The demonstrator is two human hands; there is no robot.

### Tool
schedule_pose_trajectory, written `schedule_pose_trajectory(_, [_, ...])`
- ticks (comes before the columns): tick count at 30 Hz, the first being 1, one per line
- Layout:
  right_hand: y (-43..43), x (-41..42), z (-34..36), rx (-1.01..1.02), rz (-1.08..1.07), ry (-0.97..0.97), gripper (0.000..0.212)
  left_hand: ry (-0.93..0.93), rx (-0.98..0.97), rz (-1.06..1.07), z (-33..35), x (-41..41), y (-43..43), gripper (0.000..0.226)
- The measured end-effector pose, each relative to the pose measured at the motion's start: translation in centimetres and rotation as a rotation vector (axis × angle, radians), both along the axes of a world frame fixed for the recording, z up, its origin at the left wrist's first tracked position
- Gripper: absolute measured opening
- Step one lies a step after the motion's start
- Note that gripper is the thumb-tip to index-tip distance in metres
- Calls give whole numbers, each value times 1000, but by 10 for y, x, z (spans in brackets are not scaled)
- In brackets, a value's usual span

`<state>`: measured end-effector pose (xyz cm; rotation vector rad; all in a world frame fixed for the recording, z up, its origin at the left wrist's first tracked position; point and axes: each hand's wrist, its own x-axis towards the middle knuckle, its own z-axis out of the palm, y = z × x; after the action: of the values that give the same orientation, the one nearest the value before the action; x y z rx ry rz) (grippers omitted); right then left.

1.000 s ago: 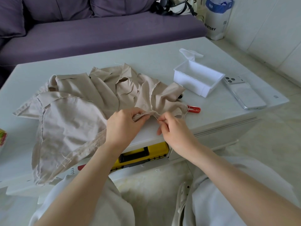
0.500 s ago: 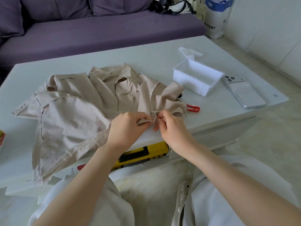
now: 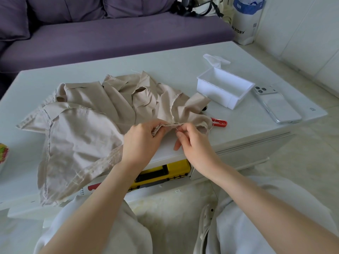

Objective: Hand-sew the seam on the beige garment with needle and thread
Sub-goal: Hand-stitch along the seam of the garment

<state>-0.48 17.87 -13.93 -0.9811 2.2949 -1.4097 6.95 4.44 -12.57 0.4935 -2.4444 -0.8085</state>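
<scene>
The beige garment (image 3: 86, 129) lies crumpled across the white table (image 3: 165, 63), one end hanging over the front edge. My left hand (image 3: 141, 142) pinches a folded seam edge near the table's front. Just to its right, my right hand (image 3: 192, 142) pinches a thin needle (image 3: 177, 128) against that seam, its other fingers loosely spread. A pale thread (image 3: 209, 130) loops from the seam past the right hand; it is faint.
A white plastic box (image 3: 224, 88) with its lid open stands at the back right, a phone (image 3: 277, 105) beside it. A red tool (image 3: 219, 123) lies by the garment. A yellow case (image 3: 161, 174) sits under the table edge. A purple sofa (image 3: 110, 37) stands behind.
My right hand went up to the seam next to the left hand, then drew slightly back to the right with the needle. The left hand kept its hold on the seam.
</scene>
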Motion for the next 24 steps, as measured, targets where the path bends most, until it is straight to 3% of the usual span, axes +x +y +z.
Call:
schedule_pose_trajectory(6, [0,2,-1,-37,-15,-118,9,3,-13,15,-1,-1,1,13])
schedule_pose_trajectory(12, [-3,3,0,-134,-109,-162,13,-61,-119,-134,-7,1,9,16])
schedule_pose_trajectory(19, [-1,6,2,-103,-33,-219,3,-40,-22,-37,-4,-1,6,18])
schedule_pose_trajectory(24, [0,6,5,-100,-38,-202,9,-79,49,-71,-1,-2,9,20])
